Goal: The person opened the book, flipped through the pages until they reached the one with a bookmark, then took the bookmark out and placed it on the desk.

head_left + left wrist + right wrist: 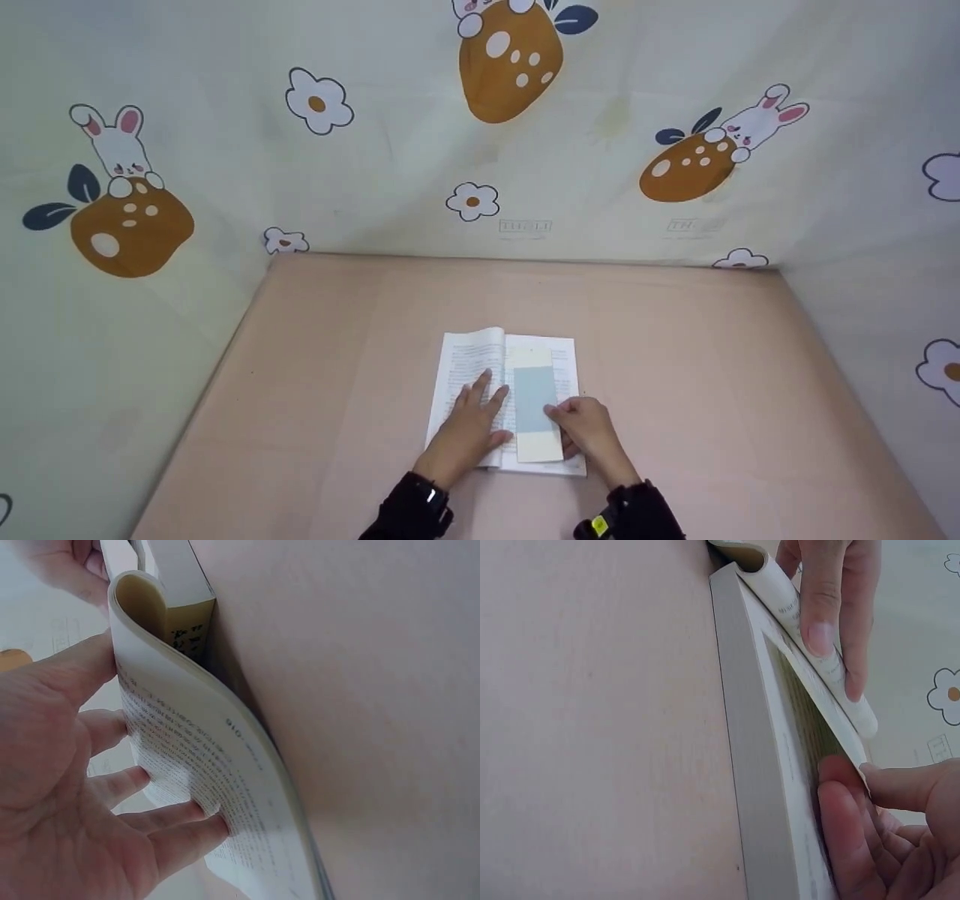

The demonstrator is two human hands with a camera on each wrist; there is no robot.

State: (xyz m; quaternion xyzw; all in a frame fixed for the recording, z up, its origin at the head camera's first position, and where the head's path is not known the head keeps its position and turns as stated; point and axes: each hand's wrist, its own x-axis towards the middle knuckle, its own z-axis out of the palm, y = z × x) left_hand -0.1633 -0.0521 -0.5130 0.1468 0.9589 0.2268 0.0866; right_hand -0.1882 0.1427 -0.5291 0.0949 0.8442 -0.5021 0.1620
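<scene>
An open book (465, 352) lies on the table, its left pages bulging up in a curve near the spine. Across the left page (202, 735) my left hand (469, 427) is spread, fingertips pressing the paper. Over the right page is a long cream bookmark (534, 405) with a pale blue middle. My right hand (589, 427) pinches the bookmark's right edge between thumb and fingers. From the right wrist view, the bookmark (825, 697) tilts up off the page, with the right hand's fingers (844, 821) under it and the thumb on top.
The table (337, 375) has a plain pinkish-tan cover that runs out on all sides of the book. Behind it and at both sides hang pale cloth walls (390, 165) printed with rabbits, brown fruit and flowers. The thick page block (742, 735) stands above the table surface.
</scene>
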